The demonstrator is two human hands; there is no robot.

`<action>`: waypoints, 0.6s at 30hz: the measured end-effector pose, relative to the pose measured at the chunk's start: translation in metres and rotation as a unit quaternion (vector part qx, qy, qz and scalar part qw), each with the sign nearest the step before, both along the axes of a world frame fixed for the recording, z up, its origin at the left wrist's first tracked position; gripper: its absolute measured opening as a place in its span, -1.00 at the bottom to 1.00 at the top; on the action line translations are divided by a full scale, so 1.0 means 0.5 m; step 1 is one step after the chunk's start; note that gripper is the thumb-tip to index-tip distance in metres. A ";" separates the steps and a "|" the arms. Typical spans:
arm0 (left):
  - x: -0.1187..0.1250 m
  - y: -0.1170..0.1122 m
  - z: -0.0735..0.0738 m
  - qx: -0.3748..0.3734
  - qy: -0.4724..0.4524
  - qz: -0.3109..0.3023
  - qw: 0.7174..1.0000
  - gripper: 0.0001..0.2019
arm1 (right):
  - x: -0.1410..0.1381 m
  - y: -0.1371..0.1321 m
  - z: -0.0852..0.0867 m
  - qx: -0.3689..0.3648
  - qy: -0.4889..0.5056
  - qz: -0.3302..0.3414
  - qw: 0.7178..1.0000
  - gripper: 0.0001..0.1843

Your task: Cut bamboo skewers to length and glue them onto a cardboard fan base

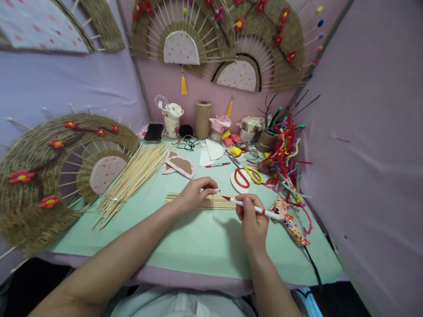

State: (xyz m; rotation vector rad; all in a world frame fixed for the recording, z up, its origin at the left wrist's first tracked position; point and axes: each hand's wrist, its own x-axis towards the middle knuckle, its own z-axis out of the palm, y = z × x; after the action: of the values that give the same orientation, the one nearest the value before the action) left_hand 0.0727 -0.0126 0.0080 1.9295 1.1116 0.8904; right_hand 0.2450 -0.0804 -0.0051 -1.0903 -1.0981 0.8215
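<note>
My right hand (254, 220) is closed around a white marker pen (269, 213) with a red band and a dark red tip pointing left. In the fingertips of my left hand (198, 193) is a small white piece with a red end (217, 190), which looks like the marker's cap. Beneath both hands a row of thin bamboo sticks (211, 203) lies side by side across the green tabletop (198, 246). A thin dark line crosses the sticks near their middle. My fingers partly hide the row's far edge.
A big pile of bamboo sticks (135, 176) lies to the left, near a woven fan (36, 154). Behind are red-and-yellow-handled scissors (243, 176), a red pen (217, 165), twine (202, 119) and a phone (153, 132). Pipe cleaners (286, 154) and a floral-wrapped glue gun (291, 224) are right.
</note>
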 end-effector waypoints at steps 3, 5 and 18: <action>-0.003 -0.012 0.002 0.003 0.007 -0.003 1.000 -0.85 | -0.011 0.007 0.003 -0.007 -0.019 -0.006 1.000 -0.67; -0.004 -0.015 0.001 0.002 0.008 -0.004 1.000 -0.86 | -0.013 0.010 0.000 -0.012 -0.027 -0.012 0.999 -0.67; 0.006 -0.042 -0.013 -0.072 -0.082 -0.035 0.993 -0.89 | -0.030 0.036 -0.011 -0.018 -0.061 0.022 0.998 -0.60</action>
State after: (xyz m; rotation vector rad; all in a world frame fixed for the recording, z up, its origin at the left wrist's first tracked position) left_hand 0.0757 -0.0336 0.0013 1.7348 0.9791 0.8886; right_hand 0.2299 -0.0623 -0.0105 -1.1630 -1.2170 0.8198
